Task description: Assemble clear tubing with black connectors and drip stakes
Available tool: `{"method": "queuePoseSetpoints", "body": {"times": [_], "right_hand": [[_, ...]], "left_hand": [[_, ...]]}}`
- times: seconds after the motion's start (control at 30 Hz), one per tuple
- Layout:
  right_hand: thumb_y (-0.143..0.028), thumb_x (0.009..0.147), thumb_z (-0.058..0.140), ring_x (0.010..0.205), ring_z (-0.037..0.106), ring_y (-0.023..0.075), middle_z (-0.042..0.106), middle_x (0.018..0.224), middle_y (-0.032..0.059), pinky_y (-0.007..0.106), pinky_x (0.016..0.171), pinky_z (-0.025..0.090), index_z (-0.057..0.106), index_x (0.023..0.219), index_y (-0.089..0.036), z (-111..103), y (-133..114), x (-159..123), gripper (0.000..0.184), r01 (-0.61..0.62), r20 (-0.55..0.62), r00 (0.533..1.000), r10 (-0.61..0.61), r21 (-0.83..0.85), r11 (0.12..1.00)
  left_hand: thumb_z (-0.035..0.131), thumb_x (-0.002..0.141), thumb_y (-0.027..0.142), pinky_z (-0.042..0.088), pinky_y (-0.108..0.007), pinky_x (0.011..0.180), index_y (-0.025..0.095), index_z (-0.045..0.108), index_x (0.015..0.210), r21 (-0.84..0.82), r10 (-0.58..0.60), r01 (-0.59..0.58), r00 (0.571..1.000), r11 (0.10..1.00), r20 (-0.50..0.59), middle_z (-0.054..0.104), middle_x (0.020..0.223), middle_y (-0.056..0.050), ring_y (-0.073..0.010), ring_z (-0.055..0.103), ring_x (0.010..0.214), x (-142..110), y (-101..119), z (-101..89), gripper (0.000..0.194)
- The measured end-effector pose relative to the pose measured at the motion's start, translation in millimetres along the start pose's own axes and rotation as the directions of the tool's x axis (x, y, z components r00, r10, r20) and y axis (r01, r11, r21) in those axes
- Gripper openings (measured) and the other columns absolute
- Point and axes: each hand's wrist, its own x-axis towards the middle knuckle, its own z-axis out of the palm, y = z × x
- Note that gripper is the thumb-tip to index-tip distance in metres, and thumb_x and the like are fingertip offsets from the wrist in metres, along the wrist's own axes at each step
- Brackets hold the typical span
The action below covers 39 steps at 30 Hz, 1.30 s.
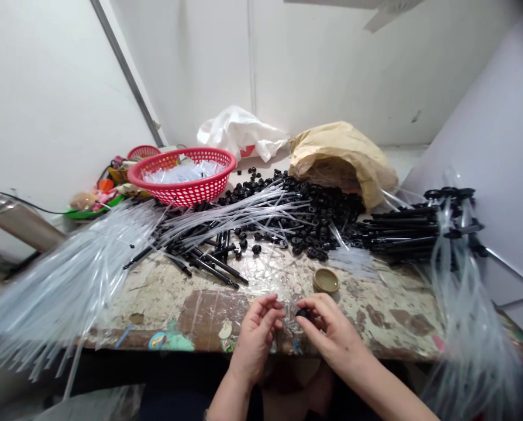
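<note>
My right hand (327, 324) pinches a small black plastic part (304, 314) between thumb and fingers, just above the table's front edge. Facing it, a short gap away, my left hand (261, 321) has its fingers curled and thumb brought in. Whatever lies between those fingertips, if anything, is too small and clear to make out. Behind my right hand stands a small round brownish dish (326, 281). A large heap of similar black parts (327, 207) lies farther back, with thin clear plastic tubes (239, 213) spread over it.
A red basket (186, 191) holds clear pieces at back left. Long clear tubes (81, 269) overhang the left edge. Black rods (213, 266) lie left of centre; bundled black rods with clear tubes (402, 234) lie right. A brown paper bag (344, 146) and white bag (239, 128) stand behind.
</note>
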Motion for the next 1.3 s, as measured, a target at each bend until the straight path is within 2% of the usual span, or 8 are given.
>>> {"method": "queuePoseSetpoints", "body": {"times": [0.2, 0.37, 0.6, 0.73, 0.9, 1.07, 1.17, 1.3], "right_hand": [[-0.008, 0.075, 0.046, 0.096, 0.049, 0.0197, 0.052, 0.101, 0.007, 0.034, 0.083, 0.043, 0.051, 0.103, -0.023, 21, -16, 12, 0.032, 0.209, 0.083, 0.974, -0.213, 0.053, 0.977], [-0.011, 0.075, 0.05, 0.088, 0.052, 0.0184, 0.055, 0.095, 0.0054, 0.031, 0.076, 0.045, 0.053, 0.099, -0.022, 11, -19, 21, 0.027, 0.185, 0.147, 0.971, -0.189, 0.036, 0.982], [-0.027, 0.084, 0.042, 0.085, 0.055, 0.0186, 0.059, 0.09, 0.0068, 0.031, 0.072, 0.046, 0.056, 0.091, -0.019, 4, -20, 65, 0.018, 0.182, 0.042, 0.983, -0.179, -0.089, 0.979], [-0.021, 0.082, 0.044, 0.084, 0.056, 0.0181, 0.06, 0.087, 0.008, 0.03, 0.076, 0.044, 0.059, 0.09, -0.016, 30, -30, 101, 0.018, 0.215, 0.157, 0.97, -0.185, -0.205, 0.955], [-0.018, 0.081, 0.047, 0.086, 0.056, 0.0181, 0.062, 0.09, 0.0086, 0.028, 0.079, 0.04, 0.063, 0.087, -0.016, 84, -47, 135, 0.018, 0.23, 0.279, 0.948, -0.154, -0.265, 0.936], [-0.02, 0.07, 0.059, 0.074, 0.054, 0.018, 0.062, 0.077, 0.006, 0.027, 0.067, 0.038, 0.063, 0.078, -0.016, 119, -47, 159, 0.009, 0.16, 0.312, 0.947, -0.075, -0.257, 0.953], [-0.016, 0.068, 0.059, 0.063, 0.05, 0.0148, 0.057, 0.063, 0.0008, 0.025, 0.06, 0.036, 0.059, 0.067, -0.018, 117, -46, 166, 0.001, 0.112, 0.319, 0.946, -0.048, -0.183, 0.977], [-0.023, 0.077, 0.047, 0.058, 0.047, 0.0122, 0.053, 0.061, -0.0004, 0.024, 0.055, 0.035, 0.055, 0.068, -0.017, 88, -51, 156, 0.013, 0.009, 0.293, 0.956, -0.007, -0.008, 1.0]], "left_hand": [[0.064, 0.072, 0.02, 0.043, -0.031, 0.077, 0.016, 0.067, 0.097, 0.0, -0.061, 0.062, 0.986, 0.998, 0.153, 0.068, 0.093, -0.008, -0.0188, 0.06, 0.084, 1, 3, -0.6, 0.026], [0.061, 0.075, 0.022, 0.045, -0.028, 0.065, 0.015, 0.067, 0.099, -0.051, -0.026, 0.033, 0.991, 0.998, 0.132, 0.068, 0.088, -0.008, -0.0167, 0.062, 0.073, 1, -1, -1.9, 0.025], [0.059, 0.077, 0.029, 0.032, -0.018, 0.046, 0.014, 0.065, 0.097, -0.083, -0.041, 0.048, 0.995, 0.995, 0.091, 0.065, 0.076, -0.006, -0.0099, 0.058, 0.058, 1, -4, -11.4, 0.026], [0.06, 0.076, 0.029, 0.032, -0.018, 0.049, 0.015, 0.065, 0.098, -0.115, -0.051, 0.061, 0.995, 0.991, 0.087, 0.061, 0.071, -0.002, -0.0076, 0.055, 0.057, 2, -8, -16.4, 0.026], [0.064, 0.073, 0.025, 0.038, -0.022, 0.058, 0.016, 0.066, 0.09, -0.2, -0.058, 0.075, 0.995, 0.977, 0.086, 0.06, 0.075, -0.002, -0.0079, 0.054, 0.061, 0, -10, -16.7, 0.019], [0.067, 0.07, 0.023, 0.036, -0.021, 0.056, 0.019, 0.064, 0.088, -0.322, -0.026, 0.053, 0.996, 0.945, 0.087, 0.06, 0.079, -0.001, -0.0089, 0.056, 0.062, 1, -10, -16.8, 0.019], [0.067, 0.07, 0.025, 0.033, -0.02, 0.052, 0.018, 0.063, 0.088, -0.332, -0.031, 0.067, 0.993, 0.941, 0.111, 0.06, 0.078, -0.002, -0.0094, 0.057, 0.059, 2, -12, -19.2, 0.02], [0.066, 0.071, 0.026, 0.033, -0.02, 0.052, 0.015, 0.063, 0.092, -0.302, -0.057, 0.095, 0.99, 0.949, 0.132, 0.06, 0.076, -0.003, -0.0108, 0.058, 0.061, 1, -9, -19.6, 0.024]]}}
